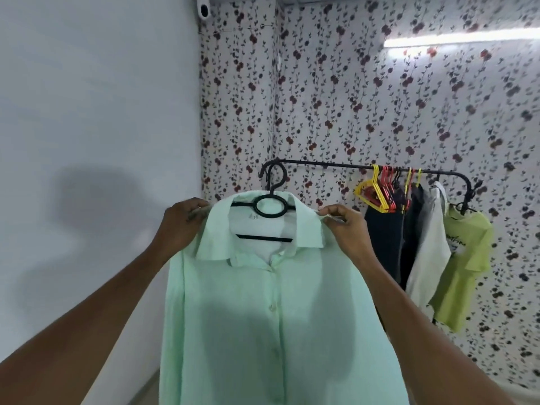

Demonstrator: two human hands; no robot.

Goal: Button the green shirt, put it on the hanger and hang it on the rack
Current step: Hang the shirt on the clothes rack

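Green shirt (263,317), buttoned, hangs on a black hanger (270,209). Left hand (182,220) and right hand (343,226) each pinch a shoulder, keeping it level to hook onto the rack (336,165).

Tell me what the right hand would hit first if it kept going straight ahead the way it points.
Probably the dark garments hanging on the rack, just beyond the right hand, which pinches the green shirt at its shoulder. Depth is unclear from one view.

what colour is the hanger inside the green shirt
Black hanger, with a ring below its hook; clearest in the head view.
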